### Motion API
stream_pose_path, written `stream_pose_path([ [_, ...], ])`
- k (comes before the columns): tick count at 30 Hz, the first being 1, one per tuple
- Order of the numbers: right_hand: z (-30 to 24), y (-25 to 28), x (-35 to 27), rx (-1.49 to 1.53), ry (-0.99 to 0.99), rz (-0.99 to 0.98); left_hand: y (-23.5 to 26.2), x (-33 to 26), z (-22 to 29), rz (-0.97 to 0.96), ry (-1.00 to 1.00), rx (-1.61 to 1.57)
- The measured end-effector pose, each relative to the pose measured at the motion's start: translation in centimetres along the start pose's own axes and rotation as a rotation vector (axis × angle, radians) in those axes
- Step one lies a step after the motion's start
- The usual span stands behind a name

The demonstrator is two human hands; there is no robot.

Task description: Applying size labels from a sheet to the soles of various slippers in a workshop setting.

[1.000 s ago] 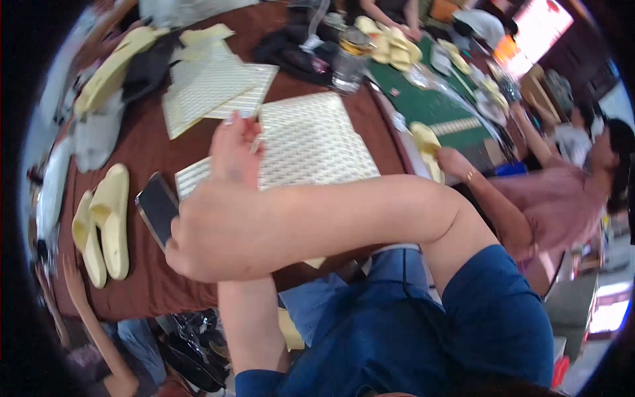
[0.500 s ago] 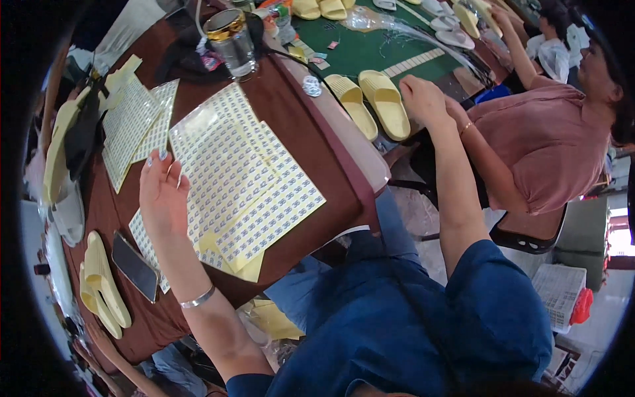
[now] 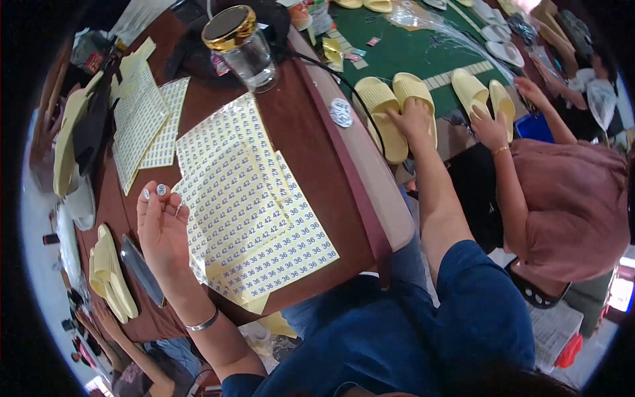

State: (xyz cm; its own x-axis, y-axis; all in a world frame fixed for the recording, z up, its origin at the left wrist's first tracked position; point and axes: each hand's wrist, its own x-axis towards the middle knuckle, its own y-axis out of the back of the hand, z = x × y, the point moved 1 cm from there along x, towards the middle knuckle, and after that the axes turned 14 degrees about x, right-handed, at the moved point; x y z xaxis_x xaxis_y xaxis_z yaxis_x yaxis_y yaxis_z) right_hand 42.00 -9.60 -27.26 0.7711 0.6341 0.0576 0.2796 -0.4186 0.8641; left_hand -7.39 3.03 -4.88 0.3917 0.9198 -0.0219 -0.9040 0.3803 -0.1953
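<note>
My left hand (image 3: 162, 231) is raised palm up over the brown table, with small round white stickers (image 3: 161, 190) stuck on its fingertips. Its fingers are loosely bent and apart. Beneath and beside it lie overlapping sheets of round number stickers (image 3: 231, 192) on yellowish backing. At the table's right side, my right hand (image 3: 417, 126) reaches down onto a pair of pale yellow slippers. Its thumb lies at the inner edge of the left slipper (image 3: 376, 99), while the fingers dip in at the strap of the right slipper (image 3: 409, 85); their tips are hidden.
A gold-lidded glass jar (image 3: 254, 63) stands at the back. More sticker sheets (image 3: 139, 122), a phone (image 3: 141, 268) and yellow slippers (image 3: 109, 274) lie at the left. On the right, a co-worker's hand (image 3: 488, 129) touches another slipper pair (image 3: 471, 89) near the green mat (image 3: 370, 56).
My right hand has moved from beside the yellow slippers down onto them. The view has shifted. The co-worker has lowered their hands to another slipper pair. My left hand stays raised.
</note>
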Motion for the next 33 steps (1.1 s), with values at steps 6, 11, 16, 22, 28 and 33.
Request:
stream_pose_path([
  [6, 4.0, 0.1, 2.8, 0.107, 0.066, 0.047, -2.0, 0.4, -0.1, 0.076, 0.015, 0.061],
  [11, 1.6, 6.7, 0.4, 0.066, 0.292, 0.192, -0.9, -0.1, 0.6, 0.084, -0.046, 0.004],
  [16, 1.9, 18.5, -3.0, -0.033, 0.307, 0.392, -2.3, -0.6, 1.2, 0.070, -0.077, 0.016],
  [22, -11.1, 27.8, -16.7, 0.543, 0.730, 0.435, -2.9, -0.3, 1.7, 0.099, -0.149, 0.016],
  [28, -21.7, 22.5, -23.5, 0.434, 1.003, -0.045, -1.6, -0.7, 1.9, 0.219, -0.228, 0.040],
  [33, -25.6, 19.2, -22.7, 0.333, 0.912, -0.050, 0.1, -0.8, 2.9, 0.204, -0.375, -0.157],
])
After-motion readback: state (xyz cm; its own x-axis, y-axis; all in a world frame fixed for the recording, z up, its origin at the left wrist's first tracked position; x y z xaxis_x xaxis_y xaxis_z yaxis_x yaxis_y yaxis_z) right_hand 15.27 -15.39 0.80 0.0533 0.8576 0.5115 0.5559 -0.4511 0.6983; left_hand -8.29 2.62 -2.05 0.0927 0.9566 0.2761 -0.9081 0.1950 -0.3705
